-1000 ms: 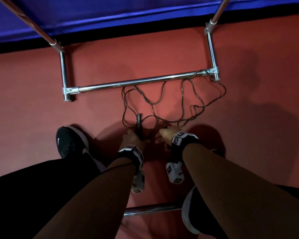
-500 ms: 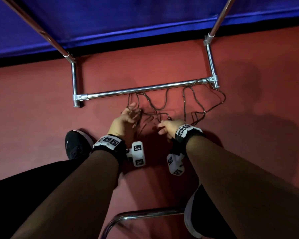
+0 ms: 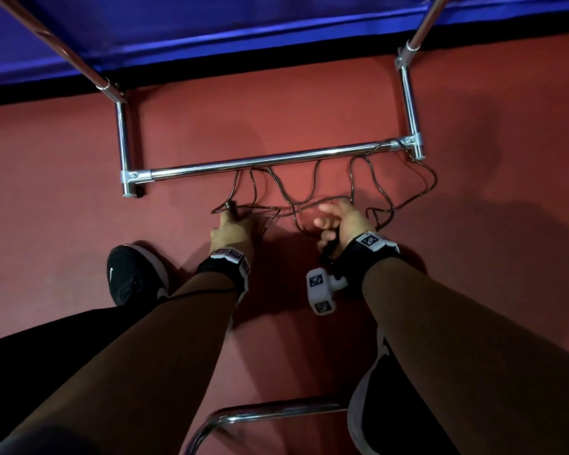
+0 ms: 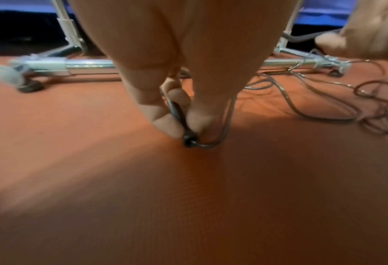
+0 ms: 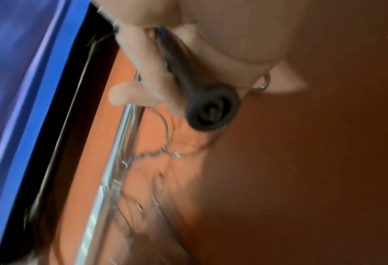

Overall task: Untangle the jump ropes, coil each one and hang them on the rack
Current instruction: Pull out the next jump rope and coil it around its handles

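Nearest, at the bottom of the head view: a curved chrome tube (image 3: 270,412), then two shoes (image 3: 135,277) on the red floor (image 3: 63,208).

Left hand (image 3: 230,233): low at the floor, thumb and fingers pinching a slim dark handle (image 4: 179,116) whose tip touches the floor, cord looping out of its end.

Right hand (image 3: 342,221): palm closed round a thicker dark handle (image 5: 202,93), forefinger spread free; blurred in the head view.

Jump ropes (image 3: 309,198): thin cords lying tangled on the floor between the hands and the rack's bottom bar (image 3: 270,160), some strands running up to or over that bar; which cannot be told.

Farthest: rack uprights (image 3: 408,103), blue wall (image 3: 243,24).

Step, as judged: untangling, early; nothing coiled or hung. Next move calls for drawing the two handles apart and freeing cord from the bar.

Wrist views alone show each grip and the right handle's round end cap; only the head view shows the whole tangle.
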A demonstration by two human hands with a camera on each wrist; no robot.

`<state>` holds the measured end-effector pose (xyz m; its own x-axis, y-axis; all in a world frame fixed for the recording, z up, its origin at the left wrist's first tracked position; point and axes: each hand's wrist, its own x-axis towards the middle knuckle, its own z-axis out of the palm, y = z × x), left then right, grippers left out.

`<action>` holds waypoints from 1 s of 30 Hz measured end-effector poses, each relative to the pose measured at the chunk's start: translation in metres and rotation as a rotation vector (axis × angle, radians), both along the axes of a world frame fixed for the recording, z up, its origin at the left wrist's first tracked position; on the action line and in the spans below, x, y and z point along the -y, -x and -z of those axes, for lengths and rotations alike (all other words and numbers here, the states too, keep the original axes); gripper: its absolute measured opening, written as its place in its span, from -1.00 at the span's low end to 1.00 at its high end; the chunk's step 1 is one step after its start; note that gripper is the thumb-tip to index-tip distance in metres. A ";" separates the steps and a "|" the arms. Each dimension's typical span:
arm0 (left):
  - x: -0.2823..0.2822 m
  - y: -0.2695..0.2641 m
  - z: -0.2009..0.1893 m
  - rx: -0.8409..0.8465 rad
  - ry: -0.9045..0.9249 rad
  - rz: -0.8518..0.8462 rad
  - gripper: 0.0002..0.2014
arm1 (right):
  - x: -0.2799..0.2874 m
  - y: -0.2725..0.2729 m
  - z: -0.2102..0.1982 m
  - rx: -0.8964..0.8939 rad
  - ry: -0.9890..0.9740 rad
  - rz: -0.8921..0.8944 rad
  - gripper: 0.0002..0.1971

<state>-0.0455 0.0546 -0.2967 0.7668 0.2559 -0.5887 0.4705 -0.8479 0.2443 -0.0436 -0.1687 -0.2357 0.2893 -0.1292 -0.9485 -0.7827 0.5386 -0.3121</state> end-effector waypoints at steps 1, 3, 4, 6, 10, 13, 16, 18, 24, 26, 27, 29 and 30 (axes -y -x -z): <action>-0.001 0.003 -0.002 -0.047 -0.008 0.036 -0.53 | 0.003 -0.005 -0.001 0.017 -0.005 0.047 -0.59; -0.001 0.016 -0.009 -0.174 -0.014 0.246 -0.50 | 0.010 -0.012 -0.005 0.050 -0.011 0.091 -0.58; 0.001 0.026 -0.015 -0.222 -0.063 0.349 -0.51 | 0.013 -0.013 -0.009 0.056 -0.009 0.079 -0.57; 0.002 0.045 -0.026 -0.165 -0.162 0.406 -0.53 | 0.015 -0.015 -0.021 0.075 -0.006 0.049 -0.63; 0.000 0.047 -0.055 -0.264 0.017 0.328 -0.45 | 0.006 -0.022 -0.055 0.056 0.039 -0.077 -0.80; -0.002 0.026 -0.099 -0.300 0.184 0.339 -0.39 | -0.006 -0.024 -0.083 0.031 0.200 -0.411 -0.85; 0.004 -0.003 -0.173 -0.262 0.475 0.069 -0.75 | -0.020 -0.023 -0.138 0.098 0.283 -0.811 -0.91; 0.016 -0.021 -0.215 -0.236 0.638 -0.118 -0.80 | -0.030 -0.028 -0.180 0.168 0.304 -1.100 -0.92; 0.038 -0.045 -0.328 -0.110 0.799 -0.235 -0.63 | -0.048 -0.036 -0.300 0.471 0.689 -1.427 -0.61; 0.039 -0.045 -0.366 -0.055 0.865 -0.330 -0.70 | -0.046 -0.030 -0.330 0.550 0.829 -1.404 -0.59; 0.042 -0.043 -0.386 -0.065 0.898 -0.325 -0.77 | -0.045 -0.029 -0.343 0.578 0.870 -1.395 -0.61; 0.045 -0.039 -0.425 -0.005 0.899 -0.293 -0.86 | -0.040 -0.025 -0.373 0.631 0.963 -1.423 -0.68; 0.046 -0.039 -0.442 0.041 0.912 -0.296 -0.89 | -0.038 -0.023 -0.389 0.642 1.001 -1.443 -0.71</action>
<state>-0.0069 0.0087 0.1457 0.7687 -0.1007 -0.6316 0.6119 -0.1718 0.7721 -0.0202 -0.1311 0.1528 0.9052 0.1410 -0.4010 -0.0590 -0.8926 -0.4469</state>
